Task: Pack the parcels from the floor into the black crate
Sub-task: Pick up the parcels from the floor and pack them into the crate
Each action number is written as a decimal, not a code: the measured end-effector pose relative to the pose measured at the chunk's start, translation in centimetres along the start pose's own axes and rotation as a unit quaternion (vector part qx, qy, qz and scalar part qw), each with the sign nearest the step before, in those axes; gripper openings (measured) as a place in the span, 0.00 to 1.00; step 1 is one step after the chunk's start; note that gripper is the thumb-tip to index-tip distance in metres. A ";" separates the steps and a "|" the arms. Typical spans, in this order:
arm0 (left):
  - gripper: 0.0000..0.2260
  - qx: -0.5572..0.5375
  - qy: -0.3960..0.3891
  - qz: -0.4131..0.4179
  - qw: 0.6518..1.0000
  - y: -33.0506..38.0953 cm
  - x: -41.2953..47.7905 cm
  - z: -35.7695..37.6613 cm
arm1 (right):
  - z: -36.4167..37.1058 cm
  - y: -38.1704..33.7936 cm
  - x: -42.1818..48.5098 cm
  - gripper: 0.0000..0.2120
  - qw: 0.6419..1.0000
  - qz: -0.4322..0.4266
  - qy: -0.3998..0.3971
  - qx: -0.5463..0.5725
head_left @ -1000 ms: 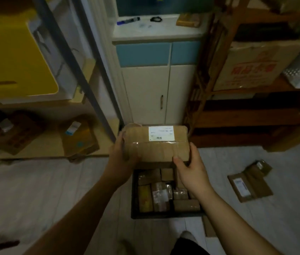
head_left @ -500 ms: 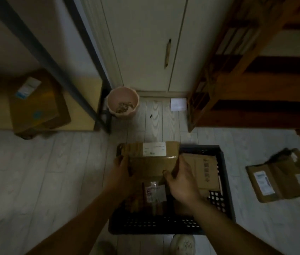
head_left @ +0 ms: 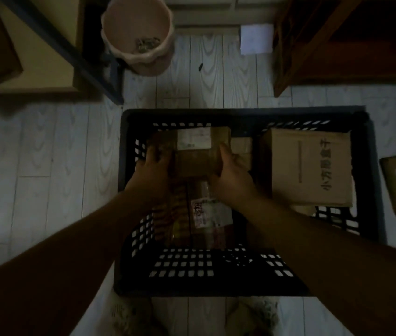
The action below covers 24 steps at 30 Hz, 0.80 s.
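Parcel [head_left: 198, 154] in crate [head_left: 240, 115]; big box [head_left: 311, 166] adj.

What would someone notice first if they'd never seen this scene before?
The two hands draw the eye first: the left hand and right hand hold a brown parcel by its sides over the far left of the black crate. A large cardboard box with printed characters fills the crate's right side. A pink pot stands on the floor beyond.

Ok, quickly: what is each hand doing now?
Left hand: grips the left end of the labelled parcel.
Right hand: grips the right end of the same parcel.
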<state>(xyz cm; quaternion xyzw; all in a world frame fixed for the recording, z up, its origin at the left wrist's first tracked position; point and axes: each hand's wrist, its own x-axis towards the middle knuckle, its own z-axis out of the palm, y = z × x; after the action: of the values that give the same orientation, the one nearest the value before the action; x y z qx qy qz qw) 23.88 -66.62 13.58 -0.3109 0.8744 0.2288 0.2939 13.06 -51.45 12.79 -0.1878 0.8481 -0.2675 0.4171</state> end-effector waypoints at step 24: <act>0.33 -0.091 0.002 0.002 0.996 6.6 -20.5 -17.0 | -14.2 -13.9 -17.7 0.35 0.998 0.013 -0.054 0.006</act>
<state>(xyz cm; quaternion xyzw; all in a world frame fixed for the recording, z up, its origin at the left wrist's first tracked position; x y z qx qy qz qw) 26.07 -63.46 40.80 -0.3355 0.8508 0.3076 0.2625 13.24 -48.57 39.21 -0.1885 0.8248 -0.2569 0.4672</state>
